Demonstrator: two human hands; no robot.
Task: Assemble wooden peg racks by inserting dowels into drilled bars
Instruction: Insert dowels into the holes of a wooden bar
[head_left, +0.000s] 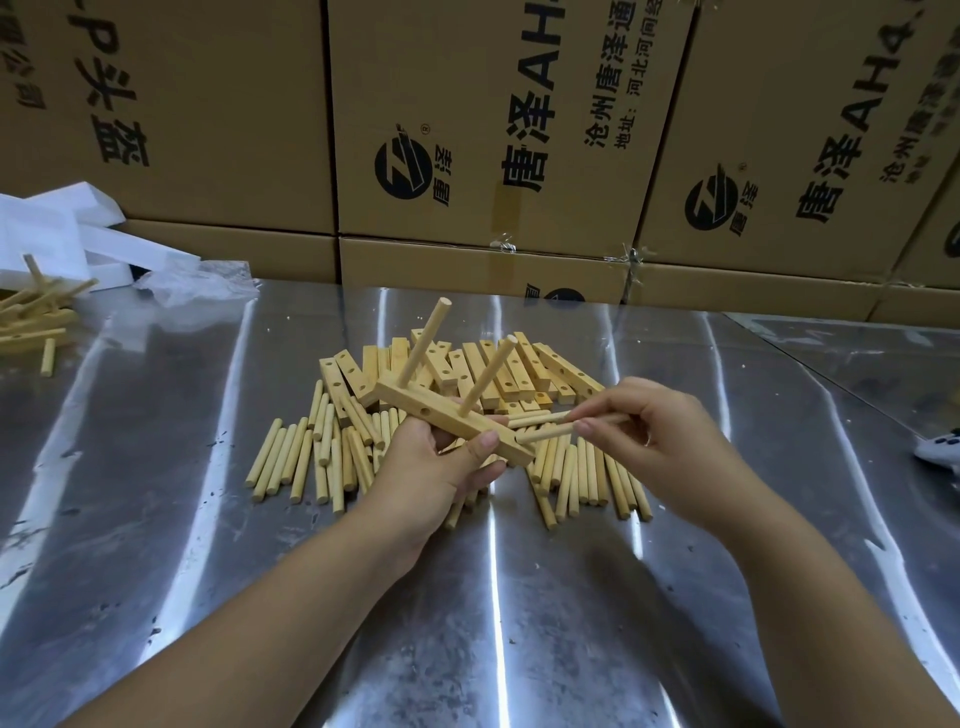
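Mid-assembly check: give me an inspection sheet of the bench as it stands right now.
Surface: steel table, scuffed, with wood crumbs.
Job's things: drilled bar with two inserted dowels and one empty hole showing; spare bars heaped behind; loose dowels spread in front; assembled pieces far left.
Clutter: white foam blocks, clear plastic bag, white device at right edge.
Grippers: left hand grips the drilled bar; right hand pinches two held dowels, one tip at the bar's end.
Cables: nothing seen.
Surroundings: stacked cardboard boxes behind the table.
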